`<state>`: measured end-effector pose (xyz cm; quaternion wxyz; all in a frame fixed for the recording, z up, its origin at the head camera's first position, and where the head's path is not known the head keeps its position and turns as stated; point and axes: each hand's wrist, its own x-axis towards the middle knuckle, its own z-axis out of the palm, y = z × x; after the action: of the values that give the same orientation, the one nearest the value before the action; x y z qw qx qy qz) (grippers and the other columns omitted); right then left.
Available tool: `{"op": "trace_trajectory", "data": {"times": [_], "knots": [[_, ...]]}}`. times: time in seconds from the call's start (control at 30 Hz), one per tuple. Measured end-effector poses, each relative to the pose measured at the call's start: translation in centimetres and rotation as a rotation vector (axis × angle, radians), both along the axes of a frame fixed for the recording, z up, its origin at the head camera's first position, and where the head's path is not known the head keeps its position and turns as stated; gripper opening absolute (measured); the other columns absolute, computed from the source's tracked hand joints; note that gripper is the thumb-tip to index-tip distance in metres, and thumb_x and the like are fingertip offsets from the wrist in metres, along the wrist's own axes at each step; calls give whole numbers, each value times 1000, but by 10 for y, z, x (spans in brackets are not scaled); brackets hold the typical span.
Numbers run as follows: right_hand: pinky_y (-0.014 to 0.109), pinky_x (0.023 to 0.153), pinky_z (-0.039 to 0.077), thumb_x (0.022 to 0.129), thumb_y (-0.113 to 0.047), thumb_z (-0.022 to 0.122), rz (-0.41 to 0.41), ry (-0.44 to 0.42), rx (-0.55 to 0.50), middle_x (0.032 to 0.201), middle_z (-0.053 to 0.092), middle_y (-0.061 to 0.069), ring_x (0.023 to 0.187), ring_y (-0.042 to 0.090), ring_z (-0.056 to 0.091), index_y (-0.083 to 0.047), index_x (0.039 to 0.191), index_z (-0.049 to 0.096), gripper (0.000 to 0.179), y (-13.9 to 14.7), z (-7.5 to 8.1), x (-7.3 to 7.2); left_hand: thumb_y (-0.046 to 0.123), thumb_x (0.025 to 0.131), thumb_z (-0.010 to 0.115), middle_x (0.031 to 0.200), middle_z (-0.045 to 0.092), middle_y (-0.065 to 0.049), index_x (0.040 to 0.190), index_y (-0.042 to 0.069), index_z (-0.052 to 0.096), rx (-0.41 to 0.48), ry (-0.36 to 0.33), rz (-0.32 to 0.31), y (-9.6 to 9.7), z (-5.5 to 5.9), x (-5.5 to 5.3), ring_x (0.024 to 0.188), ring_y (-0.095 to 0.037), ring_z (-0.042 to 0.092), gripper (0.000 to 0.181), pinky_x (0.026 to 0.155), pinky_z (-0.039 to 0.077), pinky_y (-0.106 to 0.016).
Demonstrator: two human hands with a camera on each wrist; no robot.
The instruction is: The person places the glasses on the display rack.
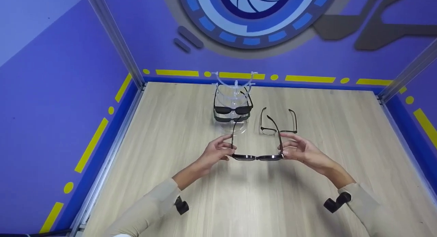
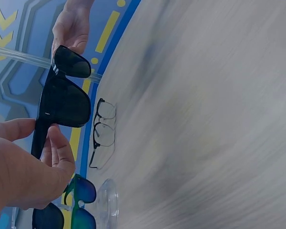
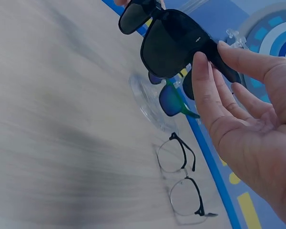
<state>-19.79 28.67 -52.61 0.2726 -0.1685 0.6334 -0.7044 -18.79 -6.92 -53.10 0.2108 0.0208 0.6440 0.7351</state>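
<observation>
Both hands hold one pair of black sunglasses (image 1: 256, 157) above the table, its temples spread and pointing away from me. My left hand (image 1: 216, 153) pinches the left temple near its hinge; my right hand (image 1: 302, 153) pinches the right one. In the left wrist view the dark lenses (image 2: 69, 101) hang in front of the thumb and fingers. Behind stands a clear display stand (image 1: 235, 90) bearing two pairs of sunglasses (image 1: 233, 110), one above the other. To its right, clear-lens eyeglasses (image 1: 269, 131) rest on the table with temples unfolded.
The wood-grain table (image 1: 164, 127) is bordered by blue-purple panels (image 1: 150, 39) at the back and sides. Metal posts (image 1: 117, 42) rise at the back corners. The stand's round clear base (image 3: 150, 102) sits near the eyeglasses.
</observation>
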Motion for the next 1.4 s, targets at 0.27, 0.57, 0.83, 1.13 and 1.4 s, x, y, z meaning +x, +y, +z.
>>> {"op": "trace_trajectory", "data": {"times": [0.27, 0.57, 0.83, 1.13, 1.4], "knots": [[33, 99, 56, 98, 3, 60, -39, -15, 10, 119, 63, -1, 103, 11, 69, -9, 155, 35, 64, -10, 12, 0, 5, 91, 69, 106, 72, 0, 150, 5, 47, -17, 23, 16, -9, 13, 1, 84, -6, 65, 62, 75, 52, -24], [32, 97, 57, 97, 4, 61, -70, -30, -9, 117, 64, -1, 100, 10, 68, -9, 154, 37, 63, -24, 22, -3, 5, 92, 68, 106, 72, -1, 150, 5, 47, -29, 25, 48, -17, 21, 2, 85, -7, 65, 61, 77, 52, -25], [32, 97, 57, 97, 6, 61, -65, -26, -44, 115, 65, -1, 100, 12, 69, -6, 155, 35, 65, -30, 30, -7, 5, 95, 67, 109, 71, 0, 153, 3, 42, -23, 64, 56, -24, 28, 1, 88, -6, 65, 63, 81, 53, -25], [32, 98, 56, 97, 5, 60, -58, -30, -54, 116, 66, -1, 101, 12, 69, -6, 156, 35, 65, -38, 40, -14, 5, 95, 66, 107, 70, 3, 153, 7, 44, -7, 75, 86, -32, 37, 0, 91, -8, 65, 62, 87, 53, -27], [30, 103, 53, 96, 1, 65, -105, -13, 8, 123, 62, 5, 106, 12, 67, -4, 157, 32, 69, -46, 47, -18, 3, 96, 65, 106, 69, 2, 149, 8, 48, 8, 87, 134, -35, 44, -9, 98, -13, 67, 56, 91, 54, -30]]}}
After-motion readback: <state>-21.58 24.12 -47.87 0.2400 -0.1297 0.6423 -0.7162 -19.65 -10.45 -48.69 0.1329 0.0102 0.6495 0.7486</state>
